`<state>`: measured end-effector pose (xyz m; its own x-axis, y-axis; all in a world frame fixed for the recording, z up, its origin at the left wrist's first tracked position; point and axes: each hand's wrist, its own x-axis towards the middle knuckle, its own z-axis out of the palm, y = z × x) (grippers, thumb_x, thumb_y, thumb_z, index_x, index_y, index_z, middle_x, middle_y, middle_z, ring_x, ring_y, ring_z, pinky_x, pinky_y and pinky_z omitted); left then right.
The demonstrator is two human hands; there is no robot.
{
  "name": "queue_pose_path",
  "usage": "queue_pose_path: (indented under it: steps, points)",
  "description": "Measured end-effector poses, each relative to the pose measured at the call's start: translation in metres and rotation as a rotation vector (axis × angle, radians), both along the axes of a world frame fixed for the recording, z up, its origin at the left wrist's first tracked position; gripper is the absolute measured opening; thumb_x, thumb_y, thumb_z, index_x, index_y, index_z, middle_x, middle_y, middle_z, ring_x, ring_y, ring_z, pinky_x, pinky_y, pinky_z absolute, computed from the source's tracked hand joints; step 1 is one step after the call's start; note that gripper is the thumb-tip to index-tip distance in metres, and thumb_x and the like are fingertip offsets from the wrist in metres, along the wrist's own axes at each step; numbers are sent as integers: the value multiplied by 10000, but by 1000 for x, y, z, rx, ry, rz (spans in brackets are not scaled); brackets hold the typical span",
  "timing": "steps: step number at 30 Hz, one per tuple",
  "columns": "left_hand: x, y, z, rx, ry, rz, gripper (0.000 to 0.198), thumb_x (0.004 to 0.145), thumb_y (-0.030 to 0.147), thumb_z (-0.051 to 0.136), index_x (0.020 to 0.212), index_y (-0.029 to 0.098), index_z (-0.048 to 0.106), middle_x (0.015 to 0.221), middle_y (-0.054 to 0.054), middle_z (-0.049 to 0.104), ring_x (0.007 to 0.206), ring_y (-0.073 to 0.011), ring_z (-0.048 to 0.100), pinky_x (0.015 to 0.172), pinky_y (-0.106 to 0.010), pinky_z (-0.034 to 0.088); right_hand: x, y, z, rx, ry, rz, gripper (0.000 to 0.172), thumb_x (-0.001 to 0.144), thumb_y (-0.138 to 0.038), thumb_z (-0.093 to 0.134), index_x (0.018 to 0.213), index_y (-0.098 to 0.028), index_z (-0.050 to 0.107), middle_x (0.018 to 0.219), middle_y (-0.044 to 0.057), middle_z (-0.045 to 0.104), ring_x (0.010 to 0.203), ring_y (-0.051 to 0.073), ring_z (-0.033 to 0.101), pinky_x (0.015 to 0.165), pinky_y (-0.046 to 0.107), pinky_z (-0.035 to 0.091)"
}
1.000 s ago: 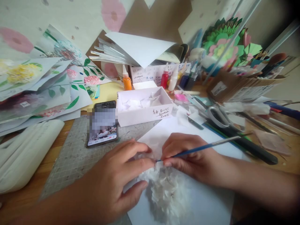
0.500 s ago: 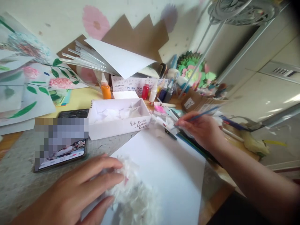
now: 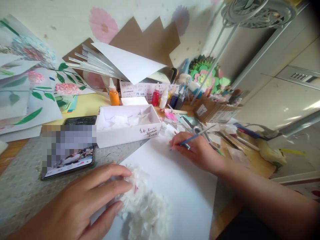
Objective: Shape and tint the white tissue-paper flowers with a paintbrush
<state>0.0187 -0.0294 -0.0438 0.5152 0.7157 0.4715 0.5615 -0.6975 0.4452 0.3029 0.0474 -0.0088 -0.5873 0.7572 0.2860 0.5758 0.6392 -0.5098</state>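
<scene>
My right hand (image 3: 191,150) pinches a thin blue paintbrush (image 3: 193,136), which slants up to the right. Its lower tip is close to the upper part of a white sheet of paper (image 3: 185,186); whether they touch I cannot tell. Two ruffled white flowers lie on the sheet's lower left. The upper flower (image 3: 137,180) has a small pink mark at its middle, and the other flower (image 3: 151,216) sits below it. My left hand (image 3: 85,196) lies with fingers spread, its fingertips resting against the upper flower's left edge.
Behind the sheet stands a white box (image 3: 127,133) with white paper pieces inside. A phone (image 3: 75,160) leans at the left. Paint bottles, among them an orange bottle (image 3: 114,95) and a red bottle (image 3: 155,97), line the back. Scissors (image 3: 212,138) lie beyond my right hand.
My right hand has moved left and slightly down, bringing the paintbrush from the clutter at the right over the white sheet. The left hand stays at the upper flower.
</scene>
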Motion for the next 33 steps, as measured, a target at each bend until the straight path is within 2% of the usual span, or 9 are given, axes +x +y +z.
queue_pose_path:
  steps: [7,11,15,18,21,24,28,30,33]
  points:
    - [2,-1,11,-35,87,2,239,835,159,438,990,253,594,1073,-19,588,946,-137,564,790,-179,450,-1,8,-7,118,-9,-19,115,861,-190,515,805,-144,604,821,84,626,740,167,589,679,297,468]
    - [0,0,17,-122,99,-45,261,834,128,438,983,254,611,1081,-23,571,976,-140,554,814,-197,450,-18,-6,4,88,267,-45,66,843,-170,548,810,-158,604,784,69,640,740,172,615,659,299,493]
    - [-3,2,20,-188,94,-83,269,822,104,464,991,246,618,1068,-29,564,972,-135,554,818,-204,454,-49,-30,17,-3,473,190,74,808,-75,576,842,-139,591,817,80,653,797,165,629,720,298,513]
    - [-4,1,20,-203,67,-79,225,819,104,478,929,226,633,1024,-34,565,954,-135,557,810,-211,457,-65,-42,19,-137,360,411,47,790,-61,597,823,-94,595,805,111,655,769,157,628,666,257,515]
    - [-2,1,19,-213,54,-79,193,817,98,475,861,196,636,1031,-39,563,946,-131,558,812,-215,455,-69,-44,18,-195,225,501,19,782,-70,610,800,-71,606,827,136,653,772,171,627,656,257,508]
    - [0,2,18,-219,44,-71,190,812,96,477,858,198,631,1020,-35,564,932,-131,560,803,-225,455,-66,-43,20,-242,255,497,46,777,-51,605,799,-89,593,809,120,656,788,181,631,698,287,509]
    - [1,2,18,-207,27,-70,167,808,88,475,818,191,606,1025,-33,560,935,-135,552,811,-235,443,-64,-41,24,-338,493,349,58,812,-86,564,786,-137,561,790,82,631,763,170,618,670,303,509]
    - [1,2,18,-210,30,-68,163,809,81,468,790,182,595,1032,-35,556,934,-135,548,810,-237,438,-65,-41,23,-317,533,272,70,821,-104,553,768,-149,560,772,68,615,749,166,604,662,307,497]
    - [0,1,18,-229,42,-72,169,814,89,464,802,184,603,1009,-35,553,916,-138,544,781,-245,437,-69,-40,17,-239,454,257,56,810,-100,566,772,-141,560,762,64,603,724,150,580,661,296,481]
